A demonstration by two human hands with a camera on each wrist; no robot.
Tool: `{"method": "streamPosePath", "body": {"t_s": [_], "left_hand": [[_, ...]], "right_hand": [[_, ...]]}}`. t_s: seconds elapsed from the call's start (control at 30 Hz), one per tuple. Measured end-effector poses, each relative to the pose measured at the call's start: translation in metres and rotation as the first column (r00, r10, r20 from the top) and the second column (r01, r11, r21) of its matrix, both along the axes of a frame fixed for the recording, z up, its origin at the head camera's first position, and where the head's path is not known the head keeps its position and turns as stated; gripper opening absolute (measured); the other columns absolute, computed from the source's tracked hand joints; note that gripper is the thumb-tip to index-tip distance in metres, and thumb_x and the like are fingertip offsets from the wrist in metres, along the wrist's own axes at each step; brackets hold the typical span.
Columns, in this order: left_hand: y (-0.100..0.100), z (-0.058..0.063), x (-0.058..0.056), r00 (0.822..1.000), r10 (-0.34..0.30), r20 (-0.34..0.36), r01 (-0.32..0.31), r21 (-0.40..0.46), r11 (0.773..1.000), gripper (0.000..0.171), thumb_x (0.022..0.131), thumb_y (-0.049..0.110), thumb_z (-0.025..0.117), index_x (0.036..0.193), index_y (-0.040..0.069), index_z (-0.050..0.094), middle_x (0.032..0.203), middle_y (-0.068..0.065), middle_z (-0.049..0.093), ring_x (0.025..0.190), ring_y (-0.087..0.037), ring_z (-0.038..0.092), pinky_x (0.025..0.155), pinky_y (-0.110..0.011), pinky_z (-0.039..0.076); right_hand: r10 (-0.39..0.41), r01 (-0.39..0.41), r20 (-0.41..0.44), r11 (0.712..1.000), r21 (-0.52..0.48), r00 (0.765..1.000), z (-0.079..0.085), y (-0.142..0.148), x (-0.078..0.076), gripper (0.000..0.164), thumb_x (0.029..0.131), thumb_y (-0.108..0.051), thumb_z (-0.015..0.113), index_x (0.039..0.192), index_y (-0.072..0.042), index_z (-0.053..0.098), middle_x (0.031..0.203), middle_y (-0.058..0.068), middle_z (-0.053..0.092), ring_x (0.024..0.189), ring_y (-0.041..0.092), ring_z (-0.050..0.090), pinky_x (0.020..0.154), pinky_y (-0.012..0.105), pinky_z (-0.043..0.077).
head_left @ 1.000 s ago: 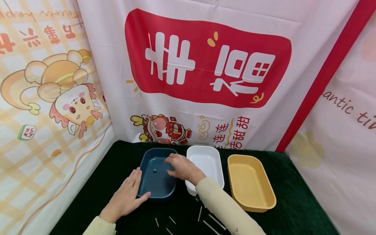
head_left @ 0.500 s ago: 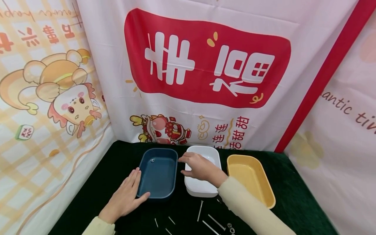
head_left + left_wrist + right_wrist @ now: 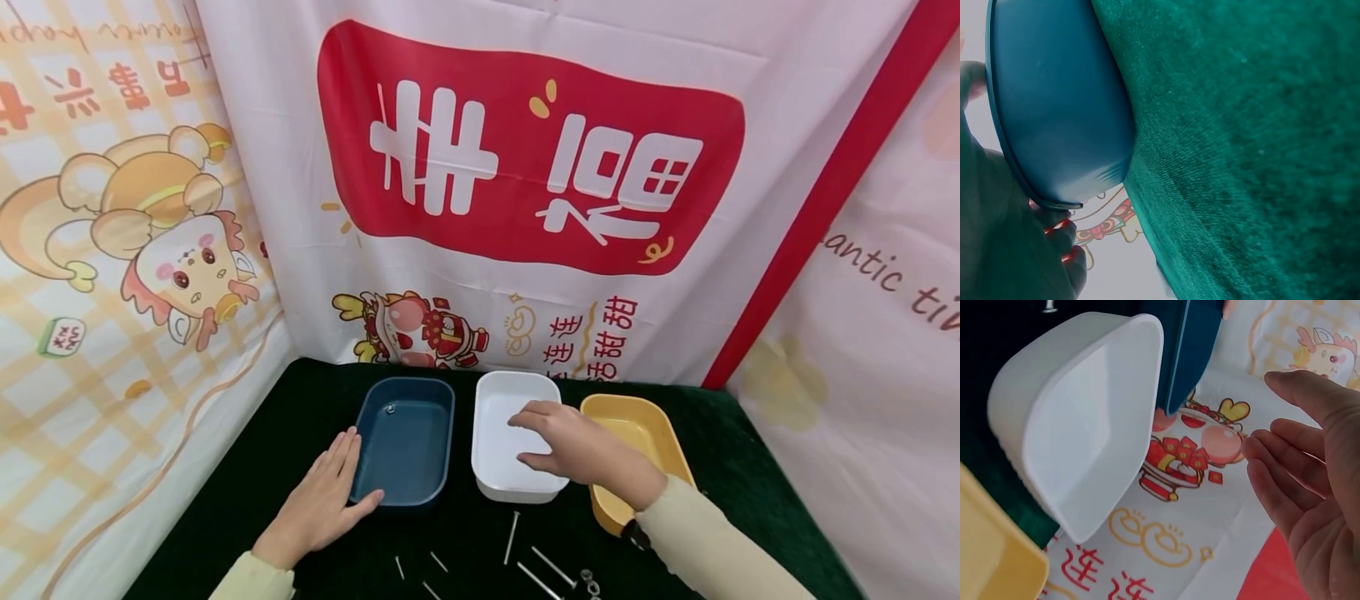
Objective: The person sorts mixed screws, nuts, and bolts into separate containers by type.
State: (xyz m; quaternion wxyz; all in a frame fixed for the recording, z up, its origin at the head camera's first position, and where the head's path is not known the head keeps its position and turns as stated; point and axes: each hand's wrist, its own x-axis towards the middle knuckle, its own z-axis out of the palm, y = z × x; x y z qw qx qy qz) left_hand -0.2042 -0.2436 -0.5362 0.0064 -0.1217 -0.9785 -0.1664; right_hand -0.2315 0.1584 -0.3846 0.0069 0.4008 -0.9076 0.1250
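Observation:
My left hand [image 3: 322, 500] lies with straight fingers along the left rim of a dark blue tray [image 3: 405, 458], its thumb at the near corner. In the left wrist view, the fingers reach past the blue tray's rim [image 3: 1007, 147]. A small shiny metal nut [image 3: 390, 408] sits inside that tray near the far left. Above the right side of a white tray [image 3: 498, 442] hovers my right hand [image 3: 573, 442], fingers loosely spread. The right wrist view shows that hand [image 3: 1310, 469] with nothing in it, apart from the white tray [image 3: 1079, 419].
A yellow tray [image 3: 611, 504] stands to the right, partly covered by my right forearm. Bolts [image 3: 512, 537] and thinner short screws [image 3: 438, 562] lie on the dark green cloth [image 3: 757, 517] in front. Metal nuts [image 3: 590, 583] are beside the longer bolts. A printed curtain [image 3: 660, 333] hangs behind.
My right hand has moved right, from inside the blue tray to above the white one. The nut in the blue tray has shifted toward its far end. My left hand has stayed put.

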Motion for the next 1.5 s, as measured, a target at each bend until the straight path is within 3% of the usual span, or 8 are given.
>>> {"method": "streamPosePath", "body": {"t_s": [0.3, 0.53, 0.73, 0.87, 1.1, 1.2, 1.43, 1.5], "left_hand": [[0.001, -0.001, 0.002, 1.000, 0.002, 0.003, -0.002, -0.010, 1.000, 0.106, 0.098, 0.076, 0.050, 0.167, -0.001, 0.021, 0.177, -0.019, 0.016, 0.163, -0.044, 0.018, 0.129, -0.066, 0.024], [0.001, 0.001, 0.002, 1.000, 0.000, -0.003, 0.000, -0.012, 1.000, 0.106, 0.099, 0.075, 0.050, 0.167, 0.000, 0.021, 0.177, -0.019, 0.016, 0.163, -0.043, 0.018, 0.129, -0.066, 0.024], [0.000, 0.000, 0.002, 1.000, -0.001, -0.005, 0.001, -0.012, 1.000, 0.105, 0.099, 0.074, 0.051, 0.167, -0.001, 0.021, 0.177, -0.019, 0.016, 0.163, -0.043, 0.018, 0.129, -0.066, 0.024], [0.000, 0.001, 0.002, 1.000, 0.002, -0.003, -0.002, -0.009, 1.000, 0.105, 0.099, 0.073, 0.051, 0.167, -0.001, 0.021, 0.177, -0.019, 0.016, 0.163, -0.043, 0.018, 0.129, -0.066, 0.024], [0.000, 0.002, 0.002, 1.000, 0.003, -0.001, -0.003, -0.004, 1.000, 0.104, 0.099, 0.073, 0.052, 0.167, -0.001, 0.021, 0.177, -0.019, 0.015, 0.164, -0.043, 0.017, 0.129, -0.066, 0.023], [0.000, 0.002, 0.001, 1.000, 0.003, -0.002, -0.003, -0.003, 1.000, 0.104, 0.099, 0.072, 0.052, 0.167, -0.001, 0.021, 0.178, -0.019, 0.014, 0.164, -0.043, 0.017, 0.129, -0.066, 0.023], [0.000, 0.002, 0.002, 1.000, 0.004, -0.003, -0.004, 0.003, 1.000, 0.104, 0.099, 0.072, 0.052, 0.167, -0.001, 0.021, 0.177, -0.019, 0.015, 0.163, -0.043, 0.017, 0.129, -0.066, 0.023], [0.000, 0.001, 0.002, 1.000, 0.004, -0.003, -0.004, 0.003, 1.000, 0.104, 0.099, 0.072, 0.052, 0.167, 0.000, 0.021, 0.177, -0.019, 0.015, 0.163, -0.043, 0.017, 0.129, -0.066, 0.023]], "right_hand": [[-0.067, 0.067, 0.063, 0.998, -0.003, 0.996, 0.003, 0.045, 0.030, 0.040, 0.093, -0.027, 0.083, 0.129, -0.011, 0.073, 0.123, 0.005, 0.074, 0.106, 0.018, 0.071, 0.092, 0.036, 0.065], [-0.072, 0.074, 0.119, 0.997, -0.014, 0.990, -0.016, 0.070, 0.050, 0.040, 0.095, -0.037, 0.079, 0.128, -0.015, 0.074, 0.126, 0.001, 0.074, 0.109, 0.015, 0.072, 0.095, 0.036, 0.064], [-0.070, 0.071, 0.171, 0.997, 0.001, 0.983, -0.035, 0.082, 0.063, 0.041, 0.098, -0.046, 0.074, 0.129, -0.020, 0.073, 0.123, -0.004, 0.074, 0.101, 0.004, 0.069, 0.094, 0.032, 0.064], [-0.082, 0.081, 0.246, 0.997, 0.013, 0.966, -0.047, 0.089, 0.070, 0.044, 0.097, -0.052, 0.072, 0.128, -0.021, 0.073, 0.120, -0.006, 0.074, 0.096, -0.001, 0.066, 0.091, 0.031, 0.065], [-0.100, 0.103, 0.419, 0.995, 0.015, 0.903, -0.069, 0.099, 0.082, 0.038, 0.096, -0.041, 0.077, 0.127, -0.019, 0.073, 0.113, -0.008, 0.074, 0.091, -0.003, 0.064, 0.085, 0.031, 0.065], [-0.088, 0.090, 0.434, 0.996, 0.017, 0.896, -0.080, 0.102, 0.085, 0.034, 0.096, -0.037, 0.078, 0.125, -0.020, 0.074, 0.111, -0.010, 0.075, 0.091, -0.003, 0.064, 0.084, 0.029, 0.065], [-0.019, 0.030, 0.517, 0.999, -0.013, 0.856, -0.108, 0.108, 0.085, 0.030, 0.094, -0.030, 0.080, 0.120, -0.017, 0.075, 0.107, -0.014, 0.074, 0.089, -0.007, 0.063, 0.079, 0.022, 0.062], [-0.003, 0.003, 0.517, 1.000, -0.001, 0.856, -0.116, 0.109, 0.083, 0.029, 0.093, -0.029, 0.080, 0.120, -0.017, 0.075, 0.105, -0.015, 0.072, 0.088, -0.008, 0.062, 0.077, 0.020, 0.060]]}}
